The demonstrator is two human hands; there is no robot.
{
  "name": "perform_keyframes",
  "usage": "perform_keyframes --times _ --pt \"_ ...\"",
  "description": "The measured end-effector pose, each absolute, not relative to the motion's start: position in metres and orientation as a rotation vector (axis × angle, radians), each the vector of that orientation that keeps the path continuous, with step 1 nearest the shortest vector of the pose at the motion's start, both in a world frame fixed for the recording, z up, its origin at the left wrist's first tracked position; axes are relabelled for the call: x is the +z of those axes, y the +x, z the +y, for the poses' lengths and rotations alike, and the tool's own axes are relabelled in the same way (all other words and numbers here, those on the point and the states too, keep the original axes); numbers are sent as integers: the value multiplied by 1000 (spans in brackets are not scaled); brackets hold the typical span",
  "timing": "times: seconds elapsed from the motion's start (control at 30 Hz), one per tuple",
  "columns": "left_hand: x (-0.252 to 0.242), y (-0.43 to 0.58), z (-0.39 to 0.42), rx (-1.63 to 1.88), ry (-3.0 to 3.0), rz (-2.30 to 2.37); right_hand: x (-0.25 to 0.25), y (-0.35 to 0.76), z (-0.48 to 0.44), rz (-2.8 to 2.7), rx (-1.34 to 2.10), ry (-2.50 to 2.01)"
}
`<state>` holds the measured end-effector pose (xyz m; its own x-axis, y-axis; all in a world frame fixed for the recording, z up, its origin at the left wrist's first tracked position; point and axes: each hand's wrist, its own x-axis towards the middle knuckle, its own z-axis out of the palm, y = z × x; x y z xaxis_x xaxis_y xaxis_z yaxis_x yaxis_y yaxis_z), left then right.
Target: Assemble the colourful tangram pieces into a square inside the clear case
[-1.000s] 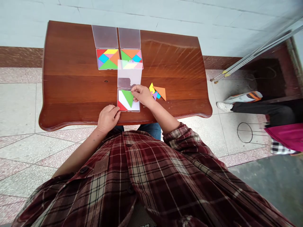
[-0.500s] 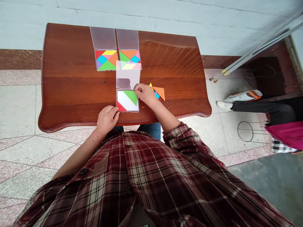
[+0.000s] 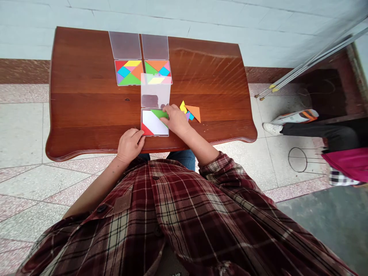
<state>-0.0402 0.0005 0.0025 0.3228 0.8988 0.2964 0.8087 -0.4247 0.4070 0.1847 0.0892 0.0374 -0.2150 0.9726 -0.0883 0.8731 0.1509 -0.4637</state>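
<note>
The right grip (image 3: 176, 120) clasps a green triangular tangram piece (image 3: 158, 113), lying lengthwise along the top edge of the clear plastic case (image 3: 155, 134); the open left grip (image 3: 130, 145) rests beside the case.

Big change: green triangle (image 3: 159, 113) no longer tilted point-down mid-box (image 3: 141, 124), now lying along the box's top edge, tucked right under the fingers (image 3: 163, 119) of the right hand (image 3: 176, 120). Right hand sitting lower than a second ago, fingers pressing down on the green instead of pinching it from above. Below the fingers, way more white (image 3: 152, 123) showing than before. Just past the knuckles, purple sliver (image 3: 187, 116) back in view.
</note>
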Motion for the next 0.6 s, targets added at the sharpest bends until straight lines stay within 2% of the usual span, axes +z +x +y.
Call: perform_keyframes --times 0.23,0.4,0.6 --pt "3 -41 1 732 2428 1580 18 185 87 -2182 590 -1812" --pt "3 -41 2 754 2411 1568 25 202 90 -2093 579 -1747" --pt "0 -42 2 779 2467 1564 44 260 104 -1853 466 -2075"
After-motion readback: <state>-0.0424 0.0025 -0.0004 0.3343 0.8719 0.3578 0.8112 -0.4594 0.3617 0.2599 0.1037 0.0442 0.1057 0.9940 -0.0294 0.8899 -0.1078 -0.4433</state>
